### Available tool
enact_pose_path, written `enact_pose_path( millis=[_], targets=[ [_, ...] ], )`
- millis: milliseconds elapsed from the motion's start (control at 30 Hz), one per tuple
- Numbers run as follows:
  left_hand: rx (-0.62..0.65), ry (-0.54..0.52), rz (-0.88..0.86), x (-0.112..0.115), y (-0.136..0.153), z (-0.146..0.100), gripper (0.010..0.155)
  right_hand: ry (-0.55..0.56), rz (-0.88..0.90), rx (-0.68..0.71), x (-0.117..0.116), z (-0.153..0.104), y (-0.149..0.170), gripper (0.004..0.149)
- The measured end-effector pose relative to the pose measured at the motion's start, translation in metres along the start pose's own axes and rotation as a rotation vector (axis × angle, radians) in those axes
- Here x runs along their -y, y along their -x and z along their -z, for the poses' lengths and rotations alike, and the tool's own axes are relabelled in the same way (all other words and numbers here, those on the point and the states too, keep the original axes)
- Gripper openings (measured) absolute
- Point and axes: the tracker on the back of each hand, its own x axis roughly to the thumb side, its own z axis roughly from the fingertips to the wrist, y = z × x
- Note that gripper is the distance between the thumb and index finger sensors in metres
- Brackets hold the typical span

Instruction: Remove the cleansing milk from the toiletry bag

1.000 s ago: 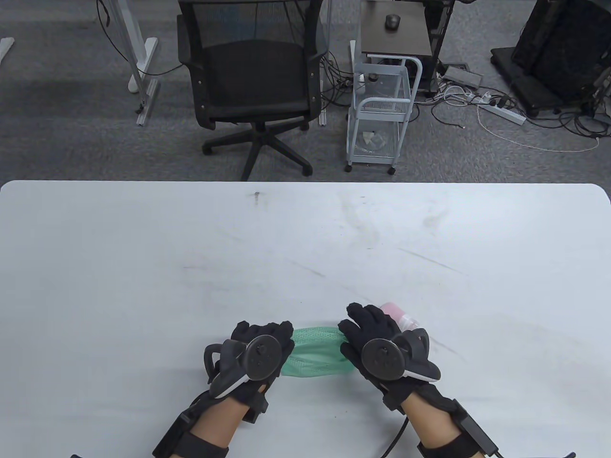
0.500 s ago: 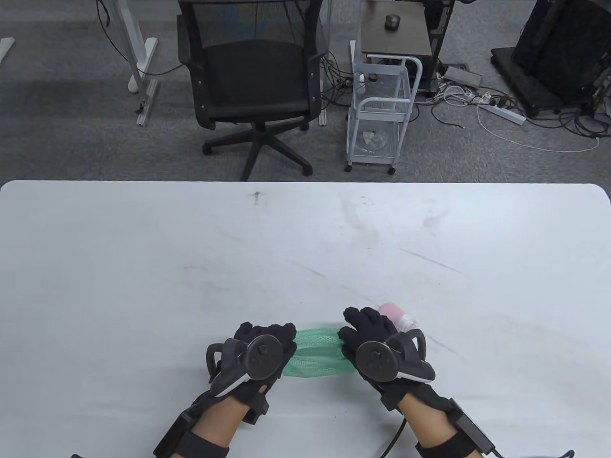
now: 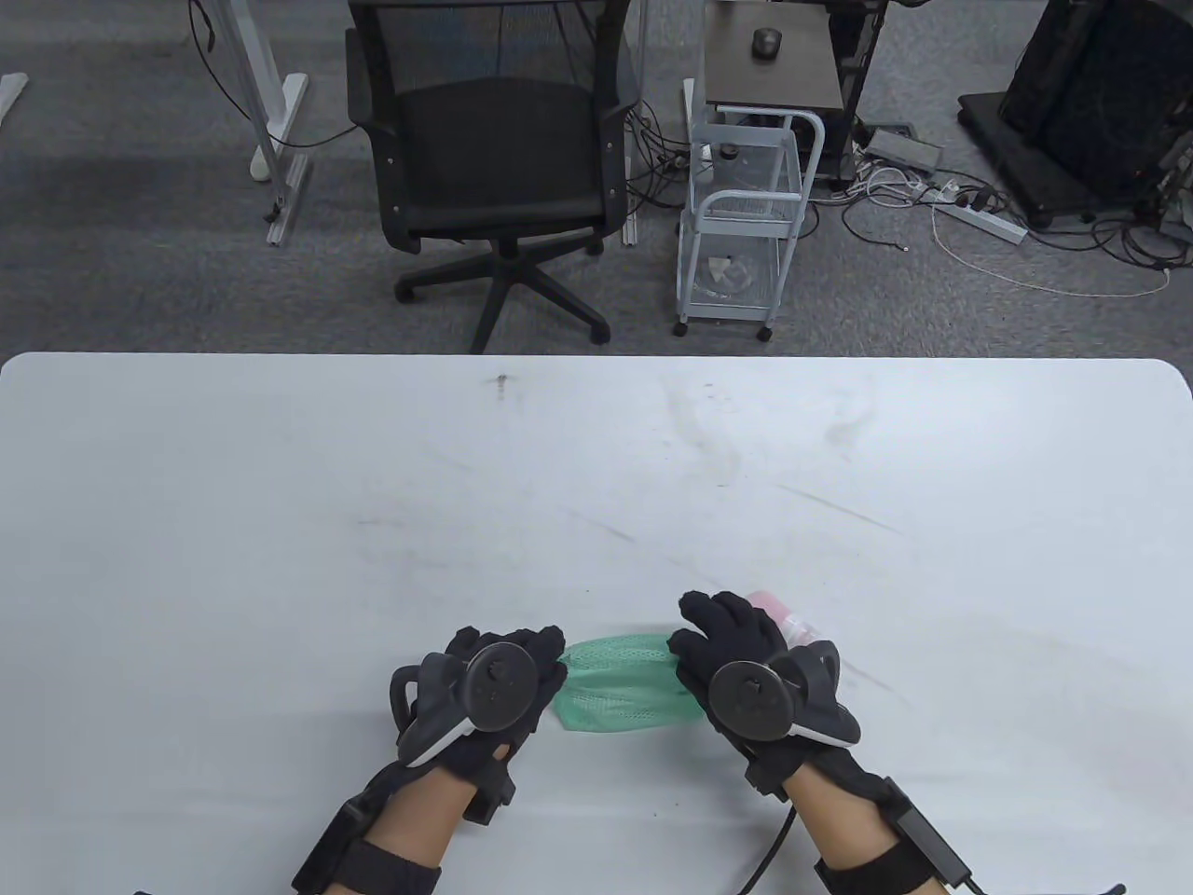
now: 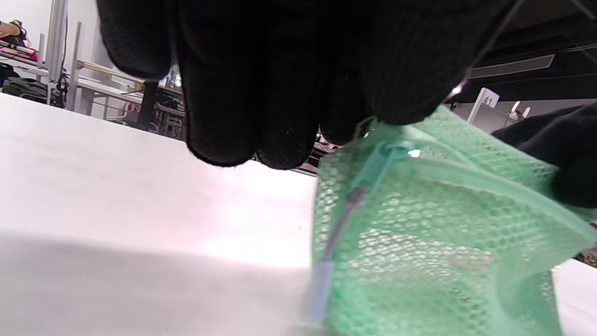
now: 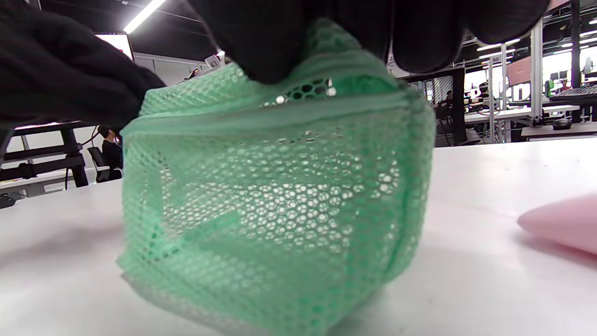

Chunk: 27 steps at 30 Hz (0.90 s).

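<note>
A white table (image 3: pixel 280 485) seen from above, with two hands in black gloves reaching in from the near edge and a green mesh toiletry bag (image 3: pixel 620 688) lying between them.

Taking the bag as the landmark and going from left to right: at its left end, the left hand (image 3: pixel 485 695) has its fingers bunched together and pinches the mesh. The left wrist view shows this grip sitting right at the zipper (image 4: pixel 368 170), whose pull tab hangs down the bag's left end. Whether the zipper is open cannot be told from these views.

The bag itself lies with its long axis running left to right, stretched from one hand to the other.

At its right end, the right hand (image 3: pixel 746 667) has its fingers curled down over the top edge and grips the mesh; the right wrist view shows the fabric gathered under the fingertips (image 5: pixel 261 51).

Just right of the bag and slightly farther from the person, the pink cleansing milk (image 3: pixel 778 611) bottle lies on the table, partly hidden behind the right hand. It appears to be outside the bag already, so the right hand is clearly the nearer one to it. In the right wrist view its pink end (image 5: pixel 559 224) rests on the tabletop apart from the mesh.
</note>
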Motion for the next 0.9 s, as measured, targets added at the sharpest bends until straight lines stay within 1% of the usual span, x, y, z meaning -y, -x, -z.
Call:
enact_pose_path(
  millis=[133, 300, 533, 633, 733, 900],
  targets=[
    [-0.006, 0.036, 0.001, 0.003, 0.005, 0.003, 0.048, 0.012, -0.004, -0.014, 0.001, 0.000, 0.005, 0.037],
    [0.033, 0.099, -0.029, 0.008, 0.003, 0.005, 0.052, 0.015, -0.011, -0.039, -0.001, 0.001, 0.008, 0.039],
    [0.067, 0.123, -0.033, 0.011, -0.001, 0.005, 0.054, 0.011, -0.040, -0.042, -0.004, 0.002, 0.006, 0.042],
    [0.069, 0.146, -0.001, 0.015, -0.003, 0.006, 0.053, 0.004, -0.049, -0.040, -0.006, 0.003, 0.004, 0.044],
    [0.070, 0.144, 0.004, 0.018, -0.005, 0.007, 0.051, -0.002, -0.056, -0.039, -0.007, 0.003, 0.003, 0.044],
    [0.082, 0.107, 0.011, 0.016, -0.007, 0.006, 0.047, -0.005, -0.061, -0.052, -0.006, 0.003, 0.004, 0.045]
  ],
)
